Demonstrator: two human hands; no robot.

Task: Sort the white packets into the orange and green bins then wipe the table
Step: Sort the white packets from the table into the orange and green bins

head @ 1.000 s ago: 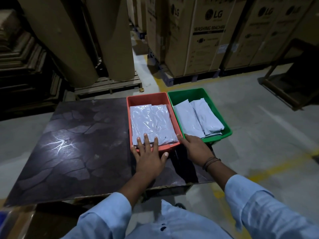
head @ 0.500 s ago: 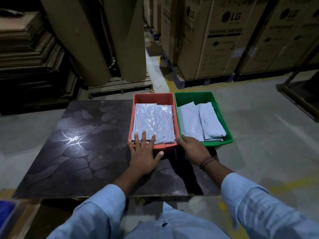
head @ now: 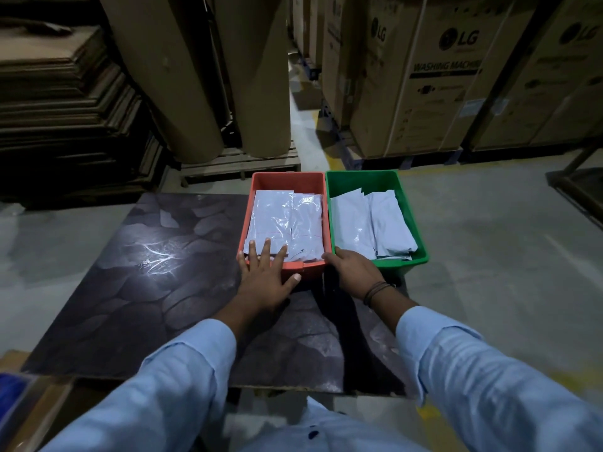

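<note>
Left hand (head: 264,278) lies flat, fingers spread straight across the near rim of the orange bin (head: 287,179), fingertips on its packets (head: 277,216); right hand (head: 355,272) rests at the near-left corner of the adjoining green bin (head: 421,256), fingers hidden, grip indeterminable.

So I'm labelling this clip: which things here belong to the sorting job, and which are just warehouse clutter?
Job: orange bin, green bin, white packets in both, table, left hand across the orange bin's near rim, right hand at the green bin's near rim.
Clutter: LG boxes, cardboard rolls, stacked cardboard sheets, wooden pallet.
</note>
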